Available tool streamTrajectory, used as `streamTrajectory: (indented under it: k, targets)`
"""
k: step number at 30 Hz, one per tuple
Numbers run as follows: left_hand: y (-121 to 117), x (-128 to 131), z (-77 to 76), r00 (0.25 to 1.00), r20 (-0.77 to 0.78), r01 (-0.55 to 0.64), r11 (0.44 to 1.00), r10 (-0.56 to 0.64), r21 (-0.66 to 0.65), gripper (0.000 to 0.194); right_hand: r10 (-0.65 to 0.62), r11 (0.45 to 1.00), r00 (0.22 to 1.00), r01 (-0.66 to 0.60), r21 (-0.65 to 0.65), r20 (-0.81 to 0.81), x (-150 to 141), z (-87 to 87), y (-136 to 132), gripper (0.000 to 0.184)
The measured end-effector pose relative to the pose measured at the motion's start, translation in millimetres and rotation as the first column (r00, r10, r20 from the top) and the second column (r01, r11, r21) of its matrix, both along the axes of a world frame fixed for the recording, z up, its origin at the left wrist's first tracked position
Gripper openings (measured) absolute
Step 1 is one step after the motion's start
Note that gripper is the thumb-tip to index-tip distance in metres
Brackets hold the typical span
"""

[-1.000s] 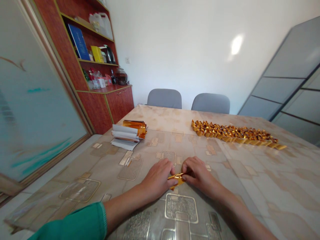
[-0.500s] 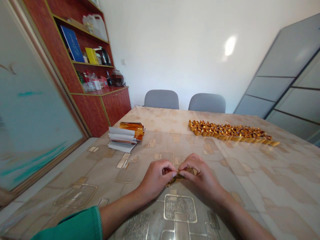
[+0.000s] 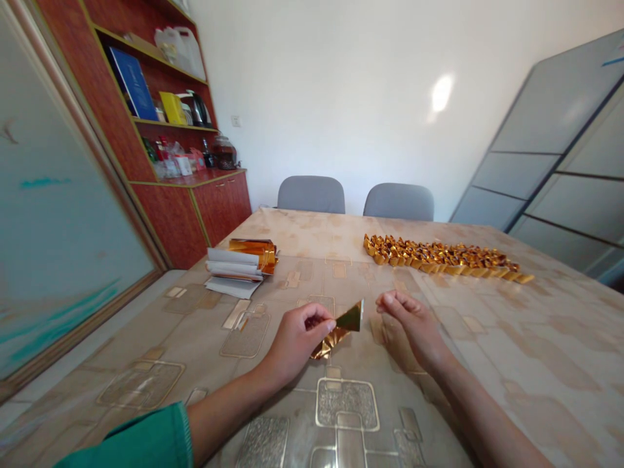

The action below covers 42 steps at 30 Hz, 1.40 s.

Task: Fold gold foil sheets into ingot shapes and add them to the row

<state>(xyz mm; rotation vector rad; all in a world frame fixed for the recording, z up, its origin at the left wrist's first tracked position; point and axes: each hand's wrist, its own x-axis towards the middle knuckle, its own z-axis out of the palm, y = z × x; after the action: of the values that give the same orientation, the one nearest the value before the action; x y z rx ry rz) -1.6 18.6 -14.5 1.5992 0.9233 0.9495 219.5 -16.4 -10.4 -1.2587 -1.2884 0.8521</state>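
Just two hands show: the left hand [image 3: 295, 341] pinches one creased, triangular gold foil piece [image 3: 341, 331], apparently between thumb and fingers, over the beige patterned tablecloth [image 3: 492, 364]. The right hand [image 3: 414, 328] is open and empty, just beside it. Far left sits one stack of white paper and orange foil [image 3: 238, 273]; far right, one long row of small folded gold pieces [image 3: 441, 259].

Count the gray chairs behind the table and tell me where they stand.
2. One gray chair stands at the table's far edge, left of centre; the other stands beside it to the right. Only their backs show.
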Motion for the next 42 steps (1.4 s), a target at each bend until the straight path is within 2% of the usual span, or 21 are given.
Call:
streamTrajectory:
  k: [2,4,6,11,15,22,27,31,36,39,42]
  targets:
    - [0.9,1.0,-1.7,0.995,0.090,-0.036,0.995,0.044,-0.096,0.020,0.121,0.991,0.989,-0.126,-0.053,-0.080,-7.7,-0.7,-3.9,0.044]
    - [0.3,2.4,-3.8,0.988,0.146,-0.039,0.990,0.059,-0.133,0.022,0.280,0.950,0.952,-0.293,-0.105,-0.120,-18.7,-3.2,-6.9,0.040]
    - [-1.6,4.2,-5.5,0.984,0.176,-0.017,0.990,0.042,-0.143,0.023,0.323,0.931,0.933,-0.343,-0.122,-0.159,-28.0,-5.9,-7.9,0.037]
    - [-6.9,9.7,-5.6,0.978,0.210,0.044,0.988,-0.012,-0.149,0.020,0.216,0.964,0.941,-0.248,-0.098,-0.260,-33.3,-7.2,-7.7,0.035]
    - [-8.7,11.7,-4.6,0.981,0.187,0.095,0.974,-0.056,-0.208,0.019,0.202,0.971,0.935,-0.230,-0.066,-0.291,-36.6,-10.4,-12.5,0.033]
    - [-8.7,8.3,-5.5,0.962,0.271,0.051,0.969,0.017,-0.241,0.023,0.319,0.927,0.910,-0.357,-0.112,-0.264,-42.9,-24.0,-15.0,0.033]
    - [-8.3,7.4,-3.8,0.951,0.307,0.067,0.965,0.015,-0.255,0.026,0.287,0.938,0.916,-0.328,-0.110,-0.281,-41.1,-28.7,-12.6,0.035]
    - [-7.9,8.4,-2.3,0.948,0.318,0.127,0.948,-0.029,-0.293,0.026,0.293,0.940,0.924,-0.325,-0.104,-0.244,-40.2,-24.6,-13.4,0.032]
    - [-9.6,10.4,-2.7,0.946,0.324,0.071,0.958,0.024,-0.279,0.026,0.386,0.896,0.893,-0.423,-0.136,-0.232,-44.9,-15.4,-15.1,0.034]
    - [-11.7,11.2,-3.5,0.932,0.360,0.068,0.958,0.039,-0.280,0.026,0.398,0.872,0.870,-0.458,-0.176,-0.292,-47.9,-16.9,-15.6,0.036]
    - [-13.5,11.9,-4.3,0.914,0.402,0.073,0.948,0.062,-0.311,0.028,0.361,0.878,0.865,-0.441,-0.185,-0.349,-49.7,-19.0,-15.8,0.035]
